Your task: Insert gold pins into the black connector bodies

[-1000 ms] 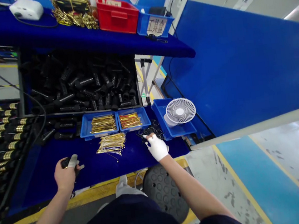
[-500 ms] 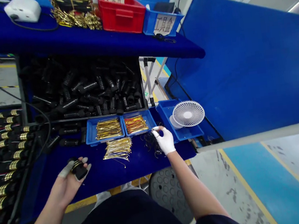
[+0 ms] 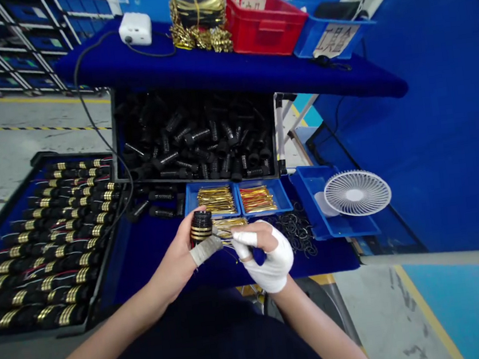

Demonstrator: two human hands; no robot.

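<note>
Near bench edge [image 3: 335, 263], left hand [image 3: 173, 256] holds cylinder [image 3: 201, 227], right hand [image 3: 269, 256] gold wires [image 3: 227, 227].

Blue velvet-topped table [image 3: 160, 240] here, pretty packed: two small blue trays [image 3: 209, 186] sit side by side, holding gold strips [image 3: 215, 201] and reddish-gold strips [image 3: 258, 199]. Right beside them there's a loose pile of black rubber rings [image 3: 297, 230] straight on the cloth, then a third blue tray [image 3: 312, 206] with a little white fan [image 3: 357, 192] in it. Up on the blue shelf [image 3: 254, 80] sit a red crate [image 3: 265, 26] and a white box [image 3: 134, 29].

White desk fan [image 3: 357, 192] in blue tray [image 3: 308, 194]
</note>
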